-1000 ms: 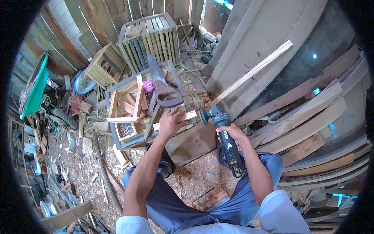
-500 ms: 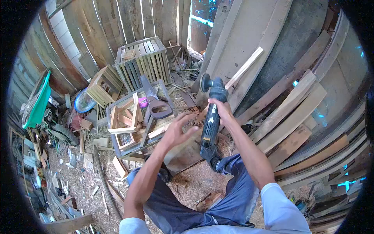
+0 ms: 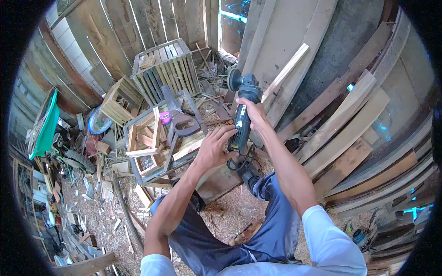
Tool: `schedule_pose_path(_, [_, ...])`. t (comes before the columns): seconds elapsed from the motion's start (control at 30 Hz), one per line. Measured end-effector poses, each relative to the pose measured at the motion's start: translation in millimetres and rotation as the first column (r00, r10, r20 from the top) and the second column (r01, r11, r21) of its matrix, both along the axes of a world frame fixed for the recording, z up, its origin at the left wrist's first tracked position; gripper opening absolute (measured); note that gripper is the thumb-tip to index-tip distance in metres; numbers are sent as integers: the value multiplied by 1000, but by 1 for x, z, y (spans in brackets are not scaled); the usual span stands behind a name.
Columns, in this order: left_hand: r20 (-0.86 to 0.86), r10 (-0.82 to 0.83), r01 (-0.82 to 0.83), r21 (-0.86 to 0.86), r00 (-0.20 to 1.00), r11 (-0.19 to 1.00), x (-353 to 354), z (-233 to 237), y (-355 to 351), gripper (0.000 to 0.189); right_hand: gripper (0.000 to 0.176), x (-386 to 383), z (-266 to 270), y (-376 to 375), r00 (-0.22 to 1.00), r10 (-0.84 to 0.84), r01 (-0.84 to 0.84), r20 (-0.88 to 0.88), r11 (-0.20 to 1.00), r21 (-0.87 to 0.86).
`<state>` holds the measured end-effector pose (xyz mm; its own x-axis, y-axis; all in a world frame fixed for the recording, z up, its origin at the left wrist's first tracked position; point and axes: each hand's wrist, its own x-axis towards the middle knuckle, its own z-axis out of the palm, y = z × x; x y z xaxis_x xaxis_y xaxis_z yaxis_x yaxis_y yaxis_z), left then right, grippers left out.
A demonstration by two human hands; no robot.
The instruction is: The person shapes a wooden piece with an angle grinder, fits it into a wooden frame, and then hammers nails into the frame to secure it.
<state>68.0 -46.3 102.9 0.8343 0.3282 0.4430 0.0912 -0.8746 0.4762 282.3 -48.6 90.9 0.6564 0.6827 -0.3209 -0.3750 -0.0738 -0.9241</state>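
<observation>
My right hand (image 3: 253, 113) is wrapped around the black body of an angle grinder (image 3: 241, 125), just below its head. The round disc (image 3: 234, 80) points up and left, away from me. At the grinder's lower left side is my left hand (image 3: 214, 146), its fingers stretched out and their tips at the casing. A cord hangs from the tool's rear end, over my shoe. Left of my hands, a handsaw (image 3: 185, 125) lies on a wooden frame (image 3: 133, 169), beside a pink tape measure (image 3: 165, 117) and several short wood pieces.
Slatted wooden crates (image 3: 171, 76) stand by the plank wall. Long boards (image 3: 343, 126) lean on the right, with a pale wood strip (image 3: 286, 73) upright nearer the middle. Wood scraps and shavings cover the floor. A green basin-like thing (image 3: 45, 126) is at far left.
The grinder has moved slightly up and left in my right hand. My left hand has come over to the grinder's side, its fingers now at the casing.
</observation>
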Motion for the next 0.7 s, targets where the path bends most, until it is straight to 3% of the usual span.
schedule_pose_path(0.37, [22, 37, -36, -45, 999, 998, 6, -3, 1, 79, 27, -6, -5, 7, 993, 21, -18, 117, 1000, -23])
schedule_pose_path(0.7, [0, 35, -34, 233, 999, 972, 7, -9, -5, 80, 30, -5, 12, -2, 983, -82, 102, 165, 988, -113])
